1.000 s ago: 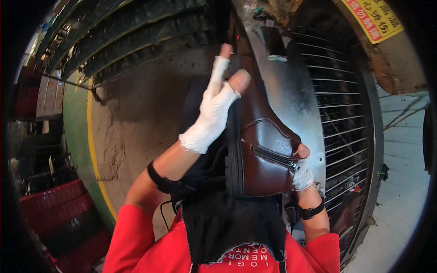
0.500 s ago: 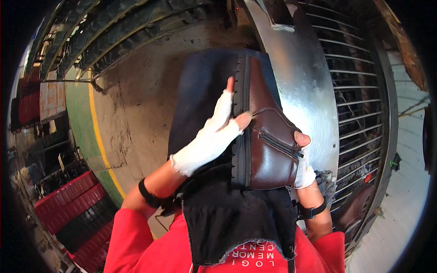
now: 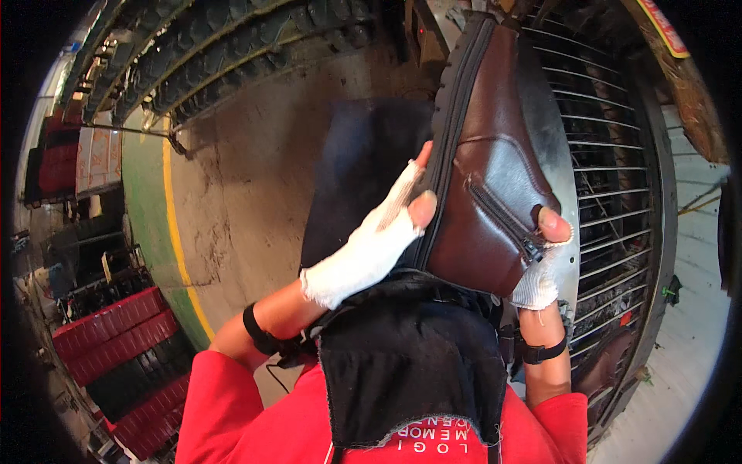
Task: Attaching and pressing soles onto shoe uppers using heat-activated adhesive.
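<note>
A dark brown leather ankle boot (image 3: 495, 166) with a thick black sole lies on its side, tilted, its toe pointing away and to the right. A short side zip (image 3: 502, 215) runs along its shaft. My right hand (image 3: 545, 259), in a white fingerless glove, grips the boot's top opening, thumb on the outside by the zip's end; its other fingers are hidden. Against the sole rests my left hand (image 3: 371, 247), gloved the same way. Its thumb presses at the sole's edge, and the fingers reach along the tread, partly out of sight.
A metal plate (image 3: 558, 166) lies under the boot's right side, beside a rack of metal bars (image 3: 607, 182). Another brown shoe (image 3: 607, 363) sits low on that rack. Shelves of dark footwear (image 3: 232, 62) stand far left, with red and black stacked pieces (image 3: 116, 340) nearer left.
The boot has moved away and to the right, its toe swinging right over the metal plate. My left hand has slid from across the sole's edge to along the sole. The right hand keeps its grip.
</note>
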A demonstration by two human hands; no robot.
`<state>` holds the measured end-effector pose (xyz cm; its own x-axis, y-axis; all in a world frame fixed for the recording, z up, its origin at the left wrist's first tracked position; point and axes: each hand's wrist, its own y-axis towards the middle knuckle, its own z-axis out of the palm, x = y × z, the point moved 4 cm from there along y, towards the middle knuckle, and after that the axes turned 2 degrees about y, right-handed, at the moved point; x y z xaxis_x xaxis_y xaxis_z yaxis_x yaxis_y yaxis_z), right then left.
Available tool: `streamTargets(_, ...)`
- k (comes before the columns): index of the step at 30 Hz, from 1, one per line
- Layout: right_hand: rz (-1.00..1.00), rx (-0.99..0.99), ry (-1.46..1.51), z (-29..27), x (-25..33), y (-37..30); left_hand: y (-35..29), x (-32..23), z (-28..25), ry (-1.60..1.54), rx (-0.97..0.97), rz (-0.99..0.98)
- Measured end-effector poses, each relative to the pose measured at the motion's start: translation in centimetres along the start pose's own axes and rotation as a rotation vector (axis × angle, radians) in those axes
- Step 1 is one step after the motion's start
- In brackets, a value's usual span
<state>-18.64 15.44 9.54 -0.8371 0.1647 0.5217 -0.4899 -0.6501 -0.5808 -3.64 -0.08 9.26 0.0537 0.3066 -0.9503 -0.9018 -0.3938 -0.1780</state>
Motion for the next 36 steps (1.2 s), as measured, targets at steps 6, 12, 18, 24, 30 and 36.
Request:
streamTargets(6,-0.083,0.081,0.083,3.6,1.2,-2.0,-1.1,-1.1,1.5,0.032,-0.239,0.216)
streamTargets(12,-0.170,-0.035,-0.015,-3.7,6.5,-1.6,3.7,-0.8,2.5,0.053,0.243,-0.017)
streamTargets(18,-0.293,-0.513,-0.301,-22.9,17.2,-10.7,4.6,3.9,-3.5,0.185,0.254,-0.240)
streamTargets(24,-0.173,-0.903,-1.070,-39.2,21.4,-19.8,2.6,4.0,-4.3,0.754,0.231,0.098)
streamTargets(30,-0.850,-0.620,-2.033,-23.5,16.4,-10.0,3.6,2.3,-2.4,0.835,0.165,0.099)
streamTargets(36,-0.888,0.269,-2.180,-6.7,4.8,9.6,0.7,0.9,-3.6,0.509,0.121,0.020)
